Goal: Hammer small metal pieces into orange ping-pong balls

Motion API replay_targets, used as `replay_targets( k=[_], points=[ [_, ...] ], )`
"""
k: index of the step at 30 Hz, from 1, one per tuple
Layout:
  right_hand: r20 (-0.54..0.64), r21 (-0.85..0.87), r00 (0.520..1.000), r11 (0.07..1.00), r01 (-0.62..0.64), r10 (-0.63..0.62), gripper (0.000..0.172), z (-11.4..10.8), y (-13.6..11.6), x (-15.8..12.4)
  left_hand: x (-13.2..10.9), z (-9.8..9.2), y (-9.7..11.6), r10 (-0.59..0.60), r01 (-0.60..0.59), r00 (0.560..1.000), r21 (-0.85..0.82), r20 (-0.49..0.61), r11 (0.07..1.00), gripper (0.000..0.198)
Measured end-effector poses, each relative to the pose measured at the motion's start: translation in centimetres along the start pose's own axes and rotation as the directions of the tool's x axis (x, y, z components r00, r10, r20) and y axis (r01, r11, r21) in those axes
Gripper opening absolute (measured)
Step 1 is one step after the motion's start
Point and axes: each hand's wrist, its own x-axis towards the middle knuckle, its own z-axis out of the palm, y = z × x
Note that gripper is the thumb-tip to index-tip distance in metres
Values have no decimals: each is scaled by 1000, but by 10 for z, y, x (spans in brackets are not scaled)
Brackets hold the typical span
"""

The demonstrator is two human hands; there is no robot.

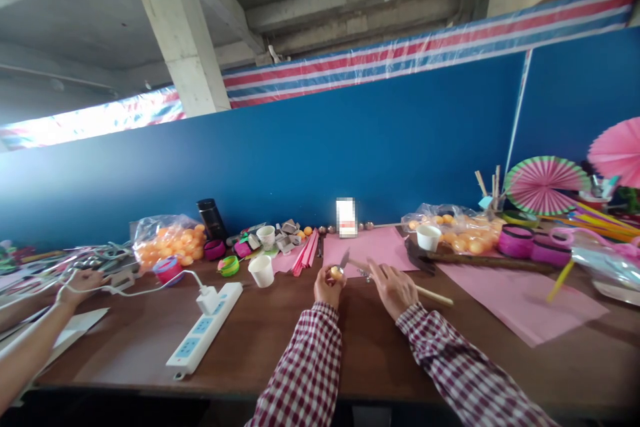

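Left hand has a small pale-orange round ball pinched over the brown table; can't tell if the right hand grips the pale wooden stick. Loose fingers could send that ball rolling.

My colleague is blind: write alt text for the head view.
The person's left hand holds a small yellowish item; the right hand covers part of a wooden handle, at a brown table. Nearby are pink paper, cups, a power strip, bags of orange balls and another person's hand.
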Motion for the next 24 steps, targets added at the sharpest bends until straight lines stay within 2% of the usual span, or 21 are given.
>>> replay_targets(
  k=[5,11,16,21,24],
  points=[
    [-10,-17,998,998,-59,59,38,-3,2,1,0,-1,-1,39,-39,999,35,-4,999,42],
    [6,9,999,999,35,-35,39,-2,-1,0,-3,1,2,56,-56,998,42,21,998,41],
    [-9,1,1000,1000,-27,27,41,-2,0,1,-5,2,7,58,-59,998,34,29,998,39],
    [37,7,999,1000,31,-31,38,0,-1,0,-5,1,6,43,-44,999,29,32,999,40],
    [44,0,999,1000,22,-22,37,0,-1,-1,-5,1,5,42,-42,999,35,21,998,42]
  ],
)
